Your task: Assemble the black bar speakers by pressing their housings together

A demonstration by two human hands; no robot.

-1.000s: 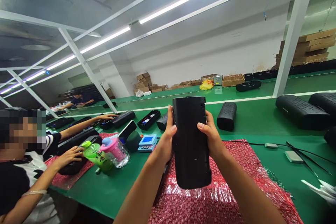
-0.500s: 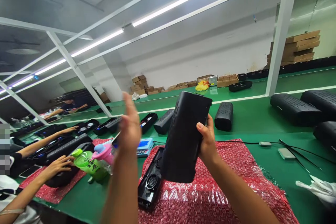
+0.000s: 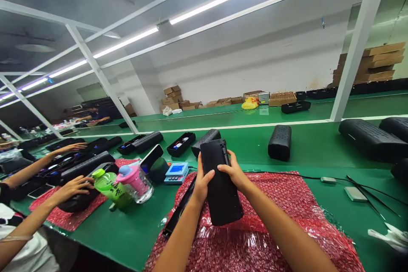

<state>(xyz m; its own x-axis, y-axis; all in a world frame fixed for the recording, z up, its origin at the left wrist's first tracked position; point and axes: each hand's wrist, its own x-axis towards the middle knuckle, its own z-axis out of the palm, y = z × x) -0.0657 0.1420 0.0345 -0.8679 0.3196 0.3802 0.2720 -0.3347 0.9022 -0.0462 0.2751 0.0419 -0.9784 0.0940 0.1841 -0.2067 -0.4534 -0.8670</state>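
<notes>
A black speaker housing (image 3: 222, 191), smooth on the side toward me, is held tilted between both hands above red bubble wrap (image 3: 264, 229). My left hand (image 3: 202, 180) grips its left edge, thumb on the near face. On the opposite edge my right hand (image 3: 234, 172) is closed the same way, its thumb also on the face. The fingers behind the housing are mostly hidden. Left of it, partly covered by my left forearm, an open black speaker half (image 3: 174, 223) lies on the wrap.
A green bottle (image 3: 111, 187), a pink-lidded cup (image 3: 137, 182) and a blue meter (image 3: 176, 173) stand to the left. A co-worker's hand (image 3: 75, 189) rests on a black speaker beyond them. More speakers (image 3: 279, 142) line the bench; cables and white blocks (image 3: 356, 194) lie right.
My left hand came off the housing, swung left with fingers stretched, and now grips it again. The housing has been lowered and tilts the other way.
</notes>
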